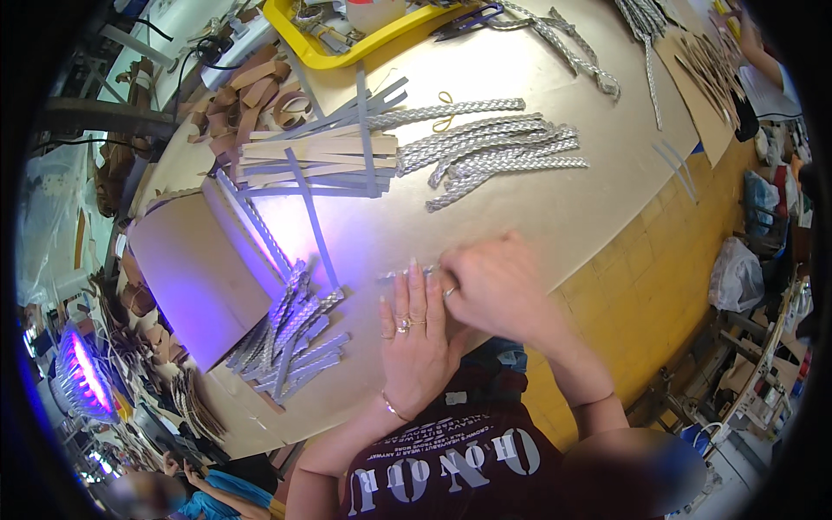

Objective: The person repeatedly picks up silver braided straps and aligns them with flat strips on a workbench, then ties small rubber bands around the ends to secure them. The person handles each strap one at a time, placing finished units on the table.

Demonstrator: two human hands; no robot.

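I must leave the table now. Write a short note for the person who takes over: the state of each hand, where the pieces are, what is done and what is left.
Left hand: flat on the table, fingers pressing a silver braided strip.
Right hand: closed over the same strip's right part; its grip is hidden.
Pieces: a heap of silver strips left of the hands by a cardboard sheet; a spread of braided strips farther up; flat tan and grey strips beside them.
Done: many strips look braided.
Left: the strip under the hands; apparently the flat strips too.

a craft workshop: worktable [555, 217] strewn with braided silver strips [485, 152] and scissors [468, 22].
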